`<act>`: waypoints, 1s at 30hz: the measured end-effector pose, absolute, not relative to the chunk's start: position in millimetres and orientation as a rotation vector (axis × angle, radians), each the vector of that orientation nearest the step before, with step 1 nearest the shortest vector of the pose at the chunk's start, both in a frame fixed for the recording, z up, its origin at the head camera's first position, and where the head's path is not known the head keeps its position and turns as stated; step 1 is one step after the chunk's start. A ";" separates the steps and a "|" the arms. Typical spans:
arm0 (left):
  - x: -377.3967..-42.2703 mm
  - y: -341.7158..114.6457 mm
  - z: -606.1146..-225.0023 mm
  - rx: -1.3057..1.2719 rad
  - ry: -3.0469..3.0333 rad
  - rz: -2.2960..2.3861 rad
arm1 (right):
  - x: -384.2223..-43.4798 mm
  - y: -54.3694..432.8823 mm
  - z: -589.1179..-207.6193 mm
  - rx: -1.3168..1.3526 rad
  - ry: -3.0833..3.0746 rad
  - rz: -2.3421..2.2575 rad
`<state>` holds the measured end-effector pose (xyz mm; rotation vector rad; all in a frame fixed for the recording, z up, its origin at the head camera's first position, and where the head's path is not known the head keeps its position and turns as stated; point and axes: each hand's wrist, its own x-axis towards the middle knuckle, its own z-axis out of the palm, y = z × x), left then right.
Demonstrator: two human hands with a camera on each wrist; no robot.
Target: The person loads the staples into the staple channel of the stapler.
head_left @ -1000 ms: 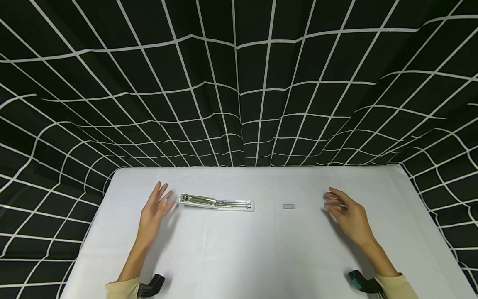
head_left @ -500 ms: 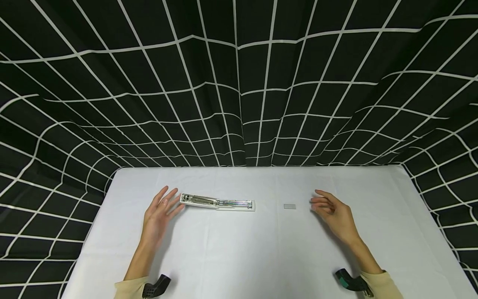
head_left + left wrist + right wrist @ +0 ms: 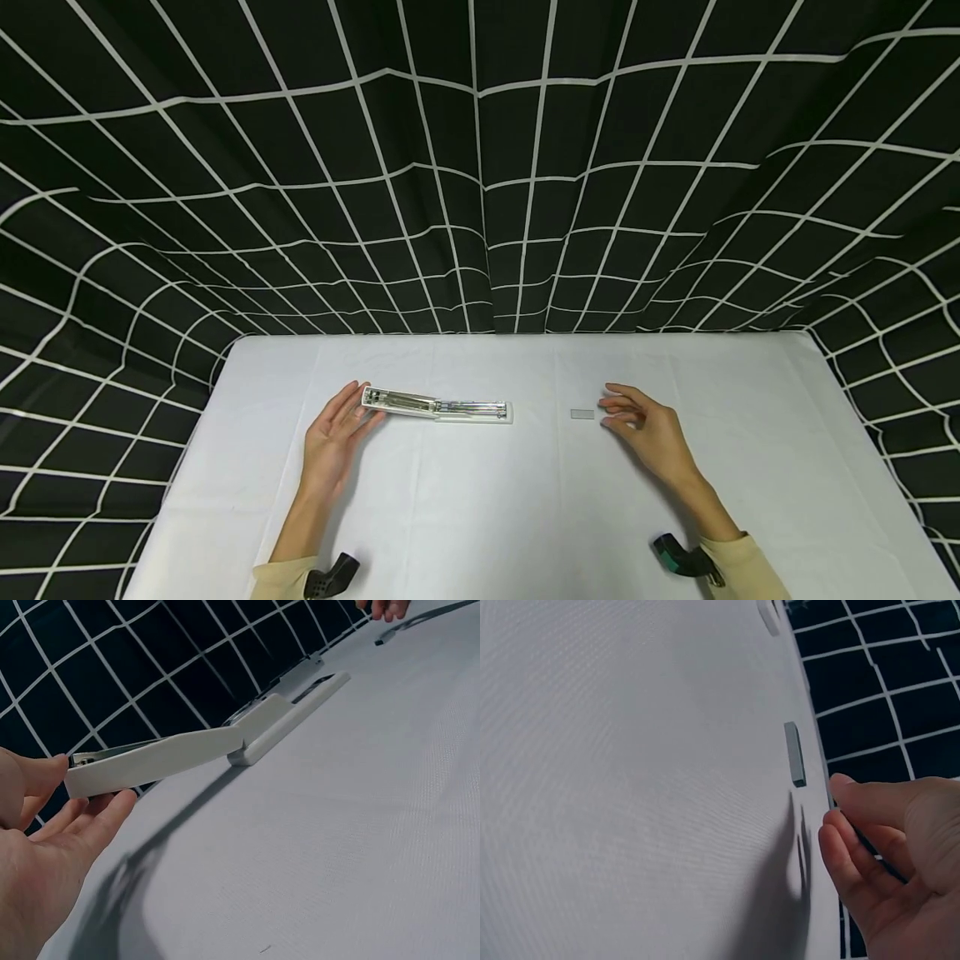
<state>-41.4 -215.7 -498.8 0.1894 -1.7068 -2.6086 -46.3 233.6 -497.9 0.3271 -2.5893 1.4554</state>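
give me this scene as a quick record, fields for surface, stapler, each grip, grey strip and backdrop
surface: white cloth
stapler: white, swung open; one half flat on the white cloth, the other tilted up
left grip: at the raised end, fingers reaching beneath it; firm hold unclear
grey strip: lying on the white cloth, between the stapler and the right grip, touching neither
right grip: holding nothing, fingers loosely bent
backdrop: black with white grid lines
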 end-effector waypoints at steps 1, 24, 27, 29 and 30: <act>-41.6 -215.0 -498.9 0.191 -1.705 -2.609 | -46.5 232.8 -498.5 0.327 -2.595 1.446; -47.9 -202.9 -499.6 0.355 -1.672 -2.587 | -52.8 208.5 -510.1 0.255 -2.768 1.235; -47.8 -202.5 -499.4 0.366 -1.668 -2.580 | -53.6 207.8 -510.0 0.263 -2.771 1.233; -47.8 -202.5 -499.5 0.370 -1.666 -2.580 | -54.5 208.0 -509.6 0.274 -2.772 1.239; -47.9 -202.6 -499.5 0.370 -1.666 -2.580 | -55.2 208.1 -509.2 0.279 -2.773 1.241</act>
